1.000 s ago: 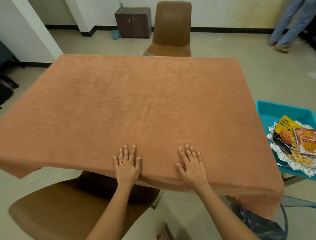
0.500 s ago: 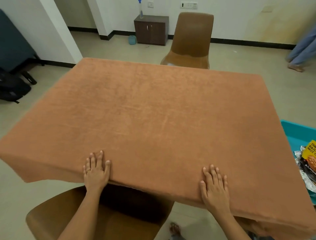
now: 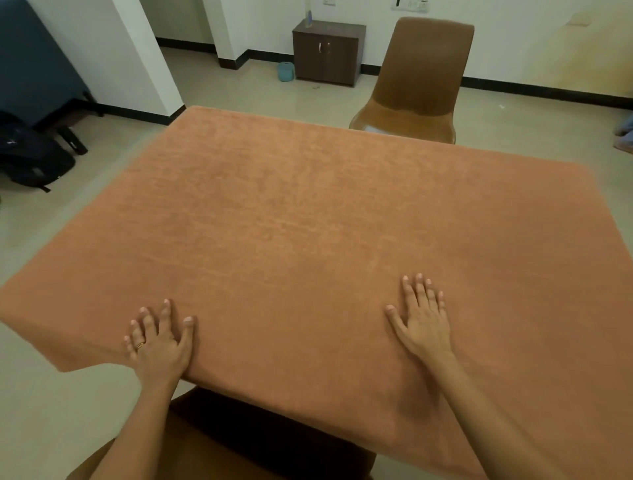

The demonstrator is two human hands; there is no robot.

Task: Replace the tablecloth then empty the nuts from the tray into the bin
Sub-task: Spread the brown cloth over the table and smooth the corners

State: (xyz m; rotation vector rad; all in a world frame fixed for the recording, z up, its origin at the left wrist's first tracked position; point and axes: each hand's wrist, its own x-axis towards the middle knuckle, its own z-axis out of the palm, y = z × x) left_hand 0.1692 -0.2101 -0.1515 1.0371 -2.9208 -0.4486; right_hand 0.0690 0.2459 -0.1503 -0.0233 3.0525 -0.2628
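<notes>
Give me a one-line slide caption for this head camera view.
Both hands, left and right, press flat on the orange tablecloth near the table's front edge, chairs around.

Plain office-like room: chairs [image 3: 416, 82], small cabinet [image 3: 327, 51], tiled floor [image 3: 239, 89].

I can read nothing here: no word, brand or number shows plainly. The tablecloth [image 3: 325, 222] in front of me is plain cloth with no print or tag in sight. The small bottle [image 3: 309, 16] on the cabinet [image 3: 327, 51] and the wall plates [image 3: 412, 4] at the top edge are too small and blurred for me to make out any lettering.
</notes>
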